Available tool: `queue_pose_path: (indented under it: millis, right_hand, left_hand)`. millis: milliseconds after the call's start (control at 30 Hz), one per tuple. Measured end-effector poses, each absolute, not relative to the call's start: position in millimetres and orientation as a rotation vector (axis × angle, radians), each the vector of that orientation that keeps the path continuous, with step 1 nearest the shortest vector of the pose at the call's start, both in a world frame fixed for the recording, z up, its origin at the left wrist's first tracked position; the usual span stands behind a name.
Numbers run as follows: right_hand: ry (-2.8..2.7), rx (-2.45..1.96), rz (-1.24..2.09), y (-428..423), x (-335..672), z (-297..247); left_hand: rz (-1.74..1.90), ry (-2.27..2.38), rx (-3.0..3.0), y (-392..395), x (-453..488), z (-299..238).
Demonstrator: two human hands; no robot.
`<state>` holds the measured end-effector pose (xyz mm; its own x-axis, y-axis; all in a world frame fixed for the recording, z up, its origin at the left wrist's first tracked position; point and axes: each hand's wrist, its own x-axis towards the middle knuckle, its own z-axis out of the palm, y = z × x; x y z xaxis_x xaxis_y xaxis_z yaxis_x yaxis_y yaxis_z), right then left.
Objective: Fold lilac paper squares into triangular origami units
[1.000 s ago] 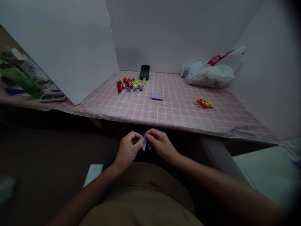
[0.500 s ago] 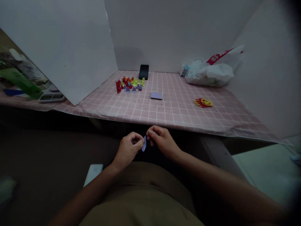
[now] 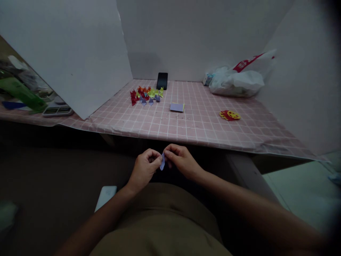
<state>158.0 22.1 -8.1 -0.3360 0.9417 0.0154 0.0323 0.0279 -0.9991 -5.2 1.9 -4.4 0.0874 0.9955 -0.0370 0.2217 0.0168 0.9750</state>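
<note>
Below the table's front edge, over my lap, my left hand (image 3: pixel 144 169) and my right hand (image 3: pixel 179 160) meet with fingers pinched on a small folded purple paper piece (image 3: pixel 162 162). Both hands are closed on it, fingertips touching the paper from either side. On the pink checked tablecloth (image 3: pixel 186 124) lies a small stack of purple and yellow paper squares (image 3: pixel 177 107). Farther back left sits a cluster of several small folded paper shapes (image 3: pixel 145 95) in red, orange, yellow and purple.
A black phone (image 3: pixel 162 80) leans against the back wall. A white plastic bag (image 3: pixel 236 81) lies at the back right, and red and yellow paper cutouts (image 3: pixel 229 115) lie to the right. A white board (image 3: pixel 71 53) stands at left, with a calculator (image 3: pixel 57 111) beside it.
My hands stay together on the purple paper, with the fingers shifting slightly; the right hand has moved back close to the left. The view has tilted a little.
</note>
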Motion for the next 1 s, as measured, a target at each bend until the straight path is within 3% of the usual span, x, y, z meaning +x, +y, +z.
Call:
queue_pose_path:
  millis: [1000]
  right_hand:
    - [-1.534, -1.039, 1.397, 24.5, 157.2, -6.5]
  left_hand:
    - [1.101, 1.213, 1.205, 7.0, -8.3, -10.2]
